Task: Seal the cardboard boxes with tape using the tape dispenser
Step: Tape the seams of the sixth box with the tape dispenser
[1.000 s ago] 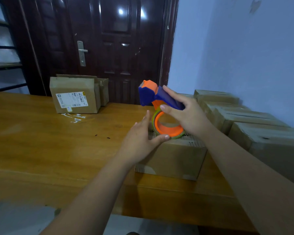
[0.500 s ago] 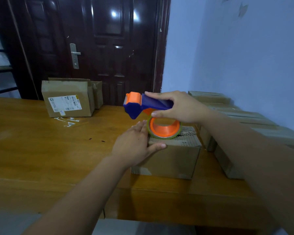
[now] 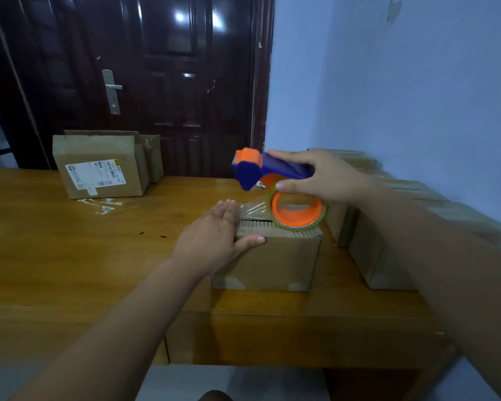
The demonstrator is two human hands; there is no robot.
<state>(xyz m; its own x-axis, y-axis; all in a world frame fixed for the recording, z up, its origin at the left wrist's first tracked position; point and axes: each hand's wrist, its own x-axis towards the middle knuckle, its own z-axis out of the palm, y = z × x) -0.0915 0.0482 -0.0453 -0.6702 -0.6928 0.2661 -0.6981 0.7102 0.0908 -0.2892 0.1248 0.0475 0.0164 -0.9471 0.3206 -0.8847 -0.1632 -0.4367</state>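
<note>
A small cardboard box [image 3: 278,261] stands on the wooden table [image 3: 70,256] in front of me. My left hand [image 3: 214,235] lies flat against the box's left top edge, thumb on the front face, pressing on a strip of clear tape [image 3: 250,209]. My right hand [image 3: 327,176] grips the blue handle of the blue and orange tape dispenser [image 3: 272,175], held just above the box. Its orange tape roll [image 3: 297,209] rests on the box top, and the clear tape stretches from the roll to my left fingers.
A row of cardboard boxes [image 3: 388,250] lines the blue wall on the right, close beside the box in front. A labelled box [image 3: 99,166] stands at the table's far left, before a dark door [image 3: 156,82]. Scraps of tape [image 3: 104,205] lie by it.
The dispenser has swung from tilted to level and moved right across the box top, drawing out clear tape. My left hand has flattened onto the box's left edge.
</note>
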